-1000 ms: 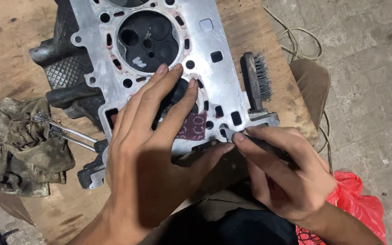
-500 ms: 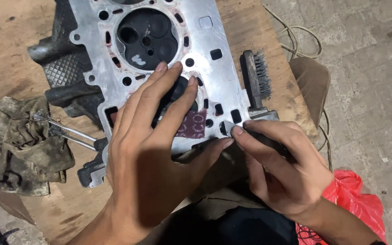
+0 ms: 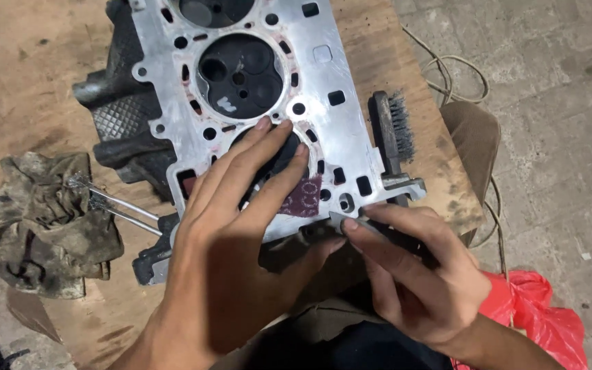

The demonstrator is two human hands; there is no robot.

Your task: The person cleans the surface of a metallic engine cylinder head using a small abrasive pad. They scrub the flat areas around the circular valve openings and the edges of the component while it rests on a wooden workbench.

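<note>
While the bench [image 3: 49, 75] and everything on it sit a little lower and further right in view than a second ago, that reads as the head shifting, not the work moving: the cylinder head [image 3: 323, 103] lies in the same place on the wood, machined face up, and both hands keep their posts. What has changed on the part itself is small. The right hand [image 3: 412, 274] has drawn its thin metal scraper [image 3: 340, 220] slightly back toward the near edge of the face, so the blade tip now sits just at that edge beside the corner hole rather than over it; I judge the scraping is working along the near rim in short strokes, with dark residue still showing around the openings. Right fingers are closed around the scraper handle, thumb and forefinger pinching near the tip. The left hand [image 3: 234, 253] lies flat, fingers extended and together, pressing a maroon abrasive pad [image 3: 305, 195] onto the face over the nearest chamber, thumb hooked under the near edge. Chambers [image 3: 241, 75]: valves seated, sooty, with a pale smear inside the open middle one. A wire brush [image 3: 395, 133] lies against the head's right side. The rag [image 3: 35, 226] at left holds two small wire-tipped tools [image 3: 114, 205]. A red bag [image 3: 543, 315] lies on the floor, contents hidden.
</note>
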